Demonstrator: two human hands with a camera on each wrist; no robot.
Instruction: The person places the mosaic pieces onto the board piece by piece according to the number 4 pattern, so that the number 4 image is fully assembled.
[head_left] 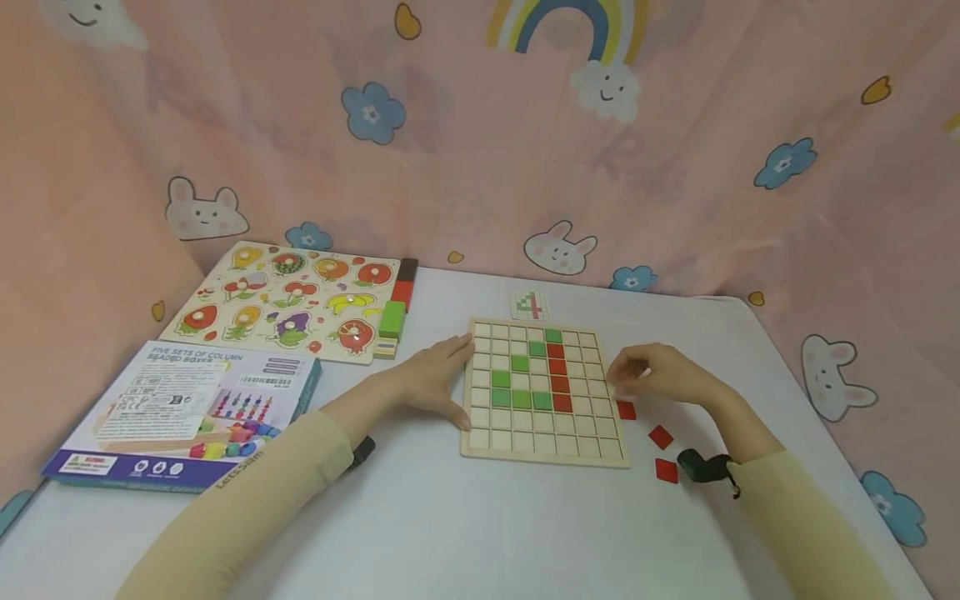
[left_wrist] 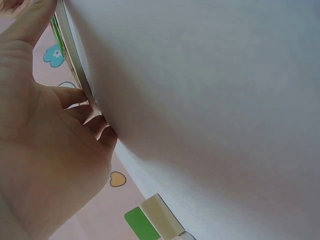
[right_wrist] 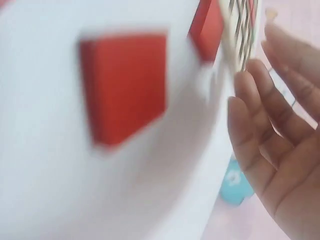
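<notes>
A wooden grid board [head_left: 480, 442] lies flat, with several green tiles [head_left: 521, 399] forming a slanted line and a row, and several red tiles [head_left: 559, 384] in a column. Along the board's left edge rests my left hand [head_left: 423, 375], thumb spread toward the near corner and fingers toward the far one. In the left wrist view its fingertips [left_wrist: 107, 137] touch the board's side. My right hand [head_left: 652, 375] hovers at the right edge, fingers loosely bent; the right wrist view shows no tile in its fingers [right_wrist: 245, 140]. Beside it lie three loose red tiles [head_left: 661, 437].
Behind the board lies a small pattern card [head_left: 529, 306]. To the left are a fruit peg puzzle [head_left: 322, 292], a beaded-boxes carton [head_left: 180, 408] and stacked blocks in black, red and green [head_left: 392, 318]. A pink printed curtain [head_left: 465, 183] hangs at the back.
</notes>
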